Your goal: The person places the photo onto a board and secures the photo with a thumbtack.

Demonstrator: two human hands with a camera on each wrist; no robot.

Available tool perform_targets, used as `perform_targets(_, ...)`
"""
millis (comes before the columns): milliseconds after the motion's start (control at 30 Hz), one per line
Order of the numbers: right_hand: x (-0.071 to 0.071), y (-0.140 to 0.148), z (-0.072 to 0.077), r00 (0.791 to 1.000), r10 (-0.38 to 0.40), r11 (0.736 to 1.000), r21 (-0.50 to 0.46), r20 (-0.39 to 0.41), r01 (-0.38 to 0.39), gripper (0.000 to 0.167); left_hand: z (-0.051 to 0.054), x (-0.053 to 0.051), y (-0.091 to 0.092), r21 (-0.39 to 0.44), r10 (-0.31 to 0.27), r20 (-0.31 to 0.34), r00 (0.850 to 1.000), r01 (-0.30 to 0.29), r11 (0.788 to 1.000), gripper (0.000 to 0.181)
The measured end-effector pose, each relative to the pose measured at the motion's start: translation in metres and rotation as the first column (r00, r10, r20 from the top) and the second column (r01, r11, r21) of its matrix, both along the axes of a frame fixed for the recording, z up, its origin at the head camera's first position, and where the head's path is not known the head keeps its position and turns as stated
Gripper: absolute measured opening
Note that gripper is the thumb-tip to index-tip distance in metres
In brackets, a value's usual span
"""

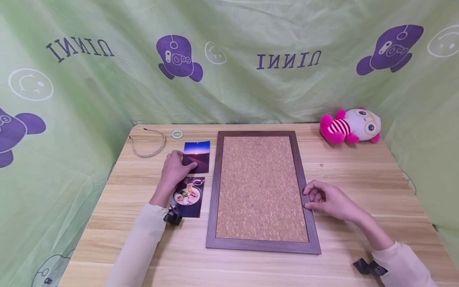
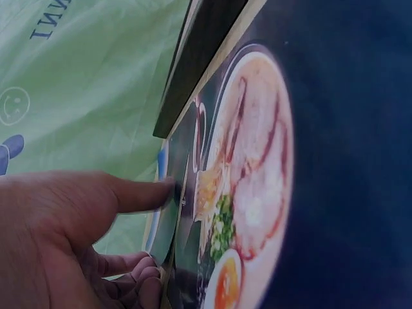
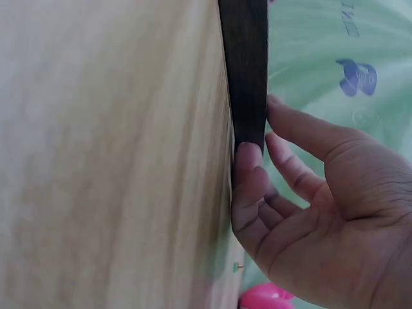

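Note:
A cork board (image 1: 261, 187) with a dark brown frame lies flat in the middle of the table. Along its right edge, my right hand (image 1: 331, 201) grips the frame, thumb on top; in the right wrist view, curled fingers press the frame's dark side (image 3: 248, 71). To the board's left lies a sunset photo (image 1: 198, 153), its left edge pinched by my left hand (image 1: 175, 169) with the thumb over the picture. Just nearer to me is a photo of a ramen bowl (image 1: 187, 199), large in the left wrist view, partly behind the left wrist.
At the back left lie a beaded headband (image 1: 150, 154) and a mint-green ring (image 1: 177, 134). A pink and white plush toy (image 1: 353, 126) rests at the back right. Two tiny objects, one reddish (image 1: 321, 165), lie right of the board. Green printed curtain (image 1: 236, 95) surrounds the table.

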State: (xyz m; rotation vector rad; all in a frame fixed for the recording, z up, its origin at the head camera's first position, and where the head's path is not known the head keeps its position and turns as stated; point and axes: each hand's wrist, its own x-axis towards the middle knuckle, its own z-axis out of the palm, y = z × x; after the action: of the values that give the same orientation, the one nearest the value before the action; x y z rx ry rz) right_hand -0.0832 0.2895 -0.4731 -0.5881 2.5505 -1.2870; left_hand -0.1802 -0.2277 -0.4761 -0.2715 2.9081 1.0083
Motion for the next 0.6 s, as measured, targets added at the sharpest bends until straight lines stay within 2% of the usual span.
perform_targets(100,-0.002,0.003,-0.005,1.0,0.032,0.999,-0.037,0.0,-0.032,0.032,-0.003,-0.005,-0.002,-0.022,0.004,0.007,1.0,-0.004,1.0,0.075)
perform_targets(233,-0.003,0.004,-0.008,0.999,0.044,0.998,-0.046,-0.01,-0.044,0.033,-0.015,-0.015,-0.01,-0.013,0.007,-0.002,1.0,-0.007,1.0,0.078)
perform_targets(267,-0.004,0.004,-0.009,0.999,0.044,0.998,-0.045,-0.013,-0.044,0.033,-0.012,-0.014,-0.009,-0.001,0.006,0.01,1.0,-0.006,1.0,0.08)
perform_targets(333,-0.004,0.004,-0.009,0.999,0.044,0.998,-0.043,-0.014,-0.045,0.034,-0.018,-0.018,-0.012,0.019,0.011,-0.018,1.0,-0.011,1.0,0.081)
perform_targets(433,-0.003,0.004,-0.009,0.999,0.04,0.998,-0.041,-0.012,-0.04,0.033,-0.019,-0.018,-0.012,0.04,0.018,-0.037,0.999,-0.016,0.999,0.083)
perform_targets(533,-0.002,0.004,-0.008,0.999,0.032,0.999,-0.032,-0.01,-0.032,0.032,-0.029,-0.023,-0.015,0.032,0.028,-0.076,0.997,-0.026,0.999,0.08)
perform_targets(600,-0.002,0.004,-0.008,0.999,0.03,0.999,-0.025,-0.015,-0.03,0.032,-0.025,-0.02,-0.013,0.034,0.036,-0.063,0.997,-0.034,0.999,0.075)
